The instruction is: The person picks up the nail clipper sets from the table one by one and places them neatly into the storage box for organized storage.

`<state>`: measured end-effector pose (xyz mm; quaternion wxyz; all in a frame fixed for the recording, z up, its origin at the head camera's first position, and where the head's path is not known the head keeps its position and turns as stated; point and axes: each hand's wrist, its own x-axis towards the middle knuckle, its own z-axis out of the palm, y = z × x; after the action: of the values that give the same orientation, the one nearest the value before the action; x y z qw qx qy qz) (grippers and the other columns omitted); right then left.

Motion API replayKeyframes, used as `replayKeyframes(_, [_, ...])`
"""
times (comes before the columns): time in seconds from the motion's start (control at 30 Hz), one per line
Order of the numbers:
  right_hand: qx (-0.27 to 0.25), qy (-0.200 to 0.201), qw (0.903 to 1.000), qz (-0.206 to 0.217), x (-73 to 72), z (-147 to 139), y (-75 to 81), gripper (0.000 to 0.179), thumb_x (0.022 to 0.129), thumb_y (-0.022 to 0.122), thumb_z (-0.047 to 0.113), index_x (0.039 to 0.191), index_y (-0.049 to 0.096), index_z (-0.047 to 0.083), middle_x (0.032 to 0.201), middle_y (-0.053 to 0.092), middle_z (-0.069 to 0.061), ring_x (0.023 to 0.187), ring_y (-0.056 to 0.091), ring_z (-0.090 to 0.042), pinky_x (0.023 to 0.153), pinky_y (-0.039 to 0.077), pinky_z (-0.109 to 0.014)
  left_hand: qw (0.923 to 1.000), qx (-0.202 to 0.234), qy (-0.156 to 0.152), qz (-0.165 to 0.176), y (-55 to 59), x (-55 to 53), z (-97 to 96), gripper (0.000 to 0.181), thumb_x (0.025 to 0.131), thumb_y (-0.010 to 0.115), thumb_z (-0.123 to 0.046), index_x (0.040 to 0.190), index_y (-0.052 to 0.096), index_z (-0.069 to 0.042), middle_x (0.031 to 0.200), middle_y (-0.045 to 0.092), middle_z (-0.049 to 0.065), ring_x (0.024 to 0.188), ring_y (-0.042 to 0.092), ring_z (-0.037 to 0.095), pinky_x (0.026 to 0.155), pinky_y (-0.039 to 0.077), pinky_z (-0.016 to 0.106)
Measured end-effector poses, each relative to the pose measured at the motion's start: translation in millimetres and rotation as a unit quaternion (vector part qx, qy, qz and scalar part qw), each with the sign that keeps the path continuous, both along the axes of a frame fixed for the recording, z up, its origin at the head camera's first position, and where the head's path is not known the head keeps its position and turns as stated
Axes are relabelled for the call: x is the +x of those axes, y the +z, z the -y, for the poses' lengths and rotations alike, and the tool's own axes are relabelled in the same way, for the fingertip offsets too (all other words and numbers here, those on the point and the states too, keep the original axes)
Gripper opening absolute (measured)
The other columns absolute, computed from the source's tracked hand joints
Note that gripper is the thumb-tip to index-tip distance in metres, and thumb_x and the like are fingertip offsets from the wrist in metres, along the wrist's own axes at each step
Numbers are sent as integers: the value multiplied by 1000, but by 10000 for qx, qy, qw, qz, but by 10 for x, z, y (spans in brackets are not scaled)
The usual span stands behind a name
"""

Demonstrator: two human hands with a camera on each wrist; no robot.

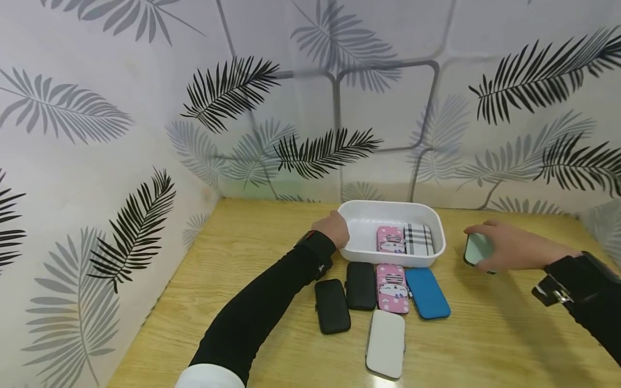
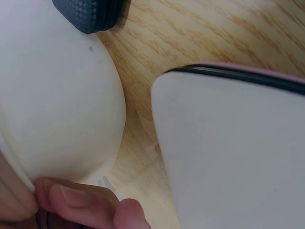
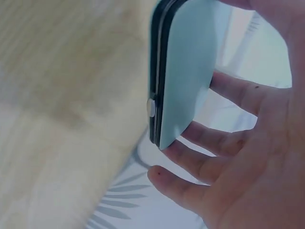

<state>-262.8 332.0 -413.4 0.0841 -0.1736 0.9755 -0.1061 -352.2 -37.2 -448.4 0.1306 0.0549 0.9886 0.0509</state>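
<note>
At the left end of a white plastic bin (image 1: pixel 394 261), my left hand (image 1: pixel 332 229) grips the rim. The left wrist view shows its curled fingers (image 2: pixel 76 202) at the bin wall (image 2: pixel 62 105). Inside the bin, on its right side, sit a pink patterned case (image 1: pixel 390 239) and a black-and-white plaid case (image 1: pixel 418 240). To the right of the bin, my right hand (image 1: pixel 516 245) holds a mint-green case (image 1: pixel 477 248) between thumb and fingers. Seen from the right wrist, that case (image 3: pixel 190 67) is tilted on edge, its dark rim and small clasp showing.
In front of the bin lie two black cases (image 1: pixel 332 306), a second pink patterned case (image 1: pixel 392 288) and a blue case (image 1: pixel 428 293). A cream case (image 1: pixel 385 344) lies nearer. A leaf-patterned wall covering (image 1: pixel 310 108) rises behind the wooden table (image 1: pixel 252 242).
</note>
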Motion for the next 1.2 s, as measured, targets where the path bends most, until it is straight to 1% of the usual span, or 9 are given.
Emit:
replayKeyframes(0.13, [-243,-39,9996,-131,-2,136,211,80,72,87,44,138,58,9,130,51,-28,95,56,-32,70,50,-42,10000,14,-13,8,-16,-33,4,61,106,45,-28,155,28,3,76,64,8,60,57,20,59,42,34])
replayKeyframes(0.23, [-358,123,9985,-384,-41,262,308,79,72,87,40,137,58,6,128,52,-29,94,56,-32,67,48,-38,10000,4,-40,33,-7,-35,4,61,106,45,-28,155,27,4,76,65,8,61,58,20,59,42,34])
replayKeyframes(0.37, [-462,316,9959,-716,-146,477,373,78,75,84,36,136,54,-1,124,56,-26,95,55,-30,67,46,-36,10000,-48,-16,-31,27,-20,-2,60,106,45,-28,155,28,3,75,64,8,61,57,20,59,42,34])
replayKeyframes(0.5, [-494,531,9941,-801,-233,713,413,72,77,82,34,133,55,-4,124,59,-22,100,57,-31,73,50,-39,9998,-86,-45,-164,84,38,-16,59,106,46,-28,154,30,3,77,65,8,62,58,20,61,43,34])
replayKeyframes(0.6, [-367,825,9922,-862,-287,882,417,66,80,79,34,130,61,-4,133,58,-25,110,57,-37,82,51,-46,9997,-112,-42,-225,119,91,-25,58,107,46,-29,154,32,3,79,66,8,63,59,19,61,44,33])
replayKeyframes(0.7, [-269,1108,9891,-929,-350,1029,387,59,82,76,34,127,66,-2,137,56,-26,116,55,-40,83,51,-45,9997,-149,-22,-194,125,108,-30,58,107,46,-29,154,32,3,80,67,8,64,58,19,61,43,33])
replayKeyframes(0.83, [-195,1474,9843,-946,-457,1222,323,51,83,75,37,119,72,2,126,61,-19,104,58,-32,78,49,-41,9998,-155,-50,-136,111,83,-24,59,107,45,-29,155,30,2,82,67,9,65,57,19,62,41,33])
replayKeyframes(0.93, [-20,1664,9826,-831,-551,1385,287,50,83,74,39,116,73,3,118,64,-14,98,58,-27,81,49,-42,9999,-88,-38,-129,90,49,-23,59,107,45,-29,155,30,2,86,68,10,66,60,20,61,43,33])
replayKeyframes(1.2, [494,2089,9758,-409,-773,1794,204,52,81,75,41,114,75,0,110,71,-14,100,64,-30,91,50,-46,9998,31,152,-136,46,43,-18,61,105,51,-29,153,33,2,97,71,11,70,63,21,63,49,34])
